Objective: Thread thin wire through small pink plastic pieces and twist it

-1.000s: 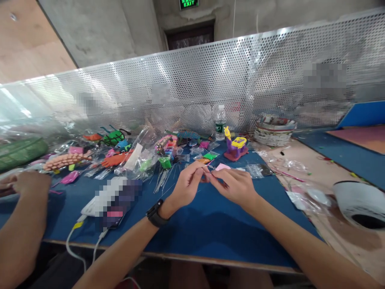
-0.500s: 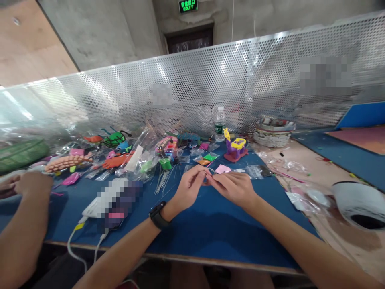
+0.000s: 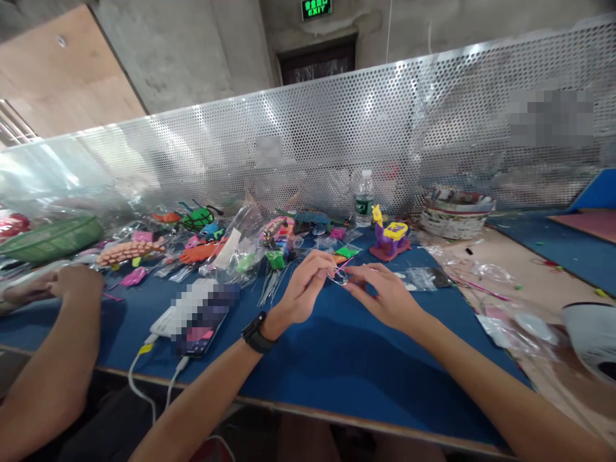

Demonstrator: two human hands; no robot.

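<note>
A co-worker's arm (image 3: pixel 58 359) rested at far left. The left hand (image 3: pixel 303 289) and right hand (image 3: pixel 385 295) were pinched together on a small clear bag (image 3: pixel 339 276) above the blue table (image 3: pixel 337 372). Light, steady fingertip pressure was judged best.

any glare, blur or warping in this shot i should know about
Head view: strong glare streaks across the perforated metal screen; wide-angle warping bends the blue table edge and stretches the forearms; the small clear piece between left hand and right hand is soft, detail unreadable; several patches are pixelated.
</note>
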